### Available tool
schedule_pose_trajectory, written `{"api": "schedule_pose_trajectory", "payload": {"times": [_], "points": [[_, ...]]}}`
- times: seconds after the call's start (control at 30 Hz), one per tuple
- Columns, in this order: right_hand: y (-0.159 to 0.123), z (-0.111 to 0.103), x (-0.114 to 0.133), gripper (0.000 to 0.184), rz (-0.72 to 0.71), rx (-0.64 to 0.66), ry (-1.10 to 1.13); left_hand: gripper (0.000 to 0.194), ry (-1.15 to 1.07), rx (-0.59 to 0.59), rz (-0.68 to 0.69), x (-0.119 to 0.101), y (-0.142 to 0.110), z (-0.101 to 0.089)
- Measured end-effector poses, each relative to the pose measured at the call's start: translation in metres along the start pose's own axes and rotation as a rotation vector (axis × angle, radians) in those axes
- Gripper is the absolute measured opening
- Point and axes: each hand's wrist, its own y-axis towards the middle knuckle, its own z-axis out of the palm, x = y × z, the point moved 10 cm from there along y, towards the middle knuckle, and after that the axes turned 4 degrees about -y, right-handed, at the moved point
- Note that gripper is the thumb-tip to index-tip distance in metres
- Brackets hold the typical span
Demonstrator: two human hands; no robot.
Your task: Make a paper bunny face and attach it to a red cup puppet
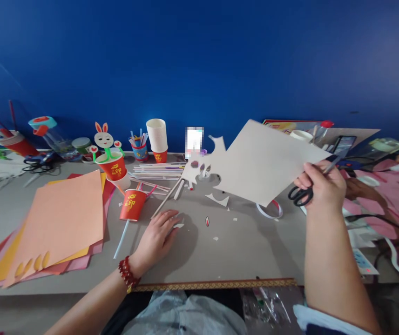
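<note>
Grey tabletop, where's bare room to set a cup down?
The widest free patch of grey tabletop lies between the left hand and right forearm, behind the gold-patterned edge strip. Crowded: the left, with stacked coloured paper sheets; the back, with red paper cups and pale straws.

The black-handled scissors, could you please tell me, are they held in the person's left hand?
No, the black-handled scissors are in the right hand, which also holds the white sheet.
</note>
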Motion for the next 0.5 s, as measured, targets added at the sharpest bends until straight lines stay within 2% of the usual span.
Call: {"api": "schedule_pose_trajectory", "payload": {"times": [0.07,0.17,0.23,0.3,0.37,0.5], "points": [[0.002,-0.012,0.004,0.039,-0.023,-0.059,0.028,0.028,-0.004,0.058,0.025,-0.006,-0.001,0.006],[0.003,-0.03,0.013,0.034,-0.065,-0.125,0.066,0.029,-0.015,0.218,0.074,-0.025,-0.003,0.019],[0.002,-0.034,0.017,0.032,-0.077,-0.121,0.073,0.031,-0.001,0.341,0.107,-0.041,-0.003,0.03],[0.001,-0.035,0.017,0.033,-0.067,-0.105,0.071,0.037,0.046,0.416,0.139,-0.055,0.003,0.039],[-0.002,-0.032,0.01,0.036,-0.027,-0.096,0.076,0.037,0.109,0.438,0.147,-0.06,0.014,0.049],[-0.012,-0.018,-0.018,0.045,0.148,-0.043,0.073,0.034,0.249,0.405,0.097,-0.05,0.041,0.07]]}}
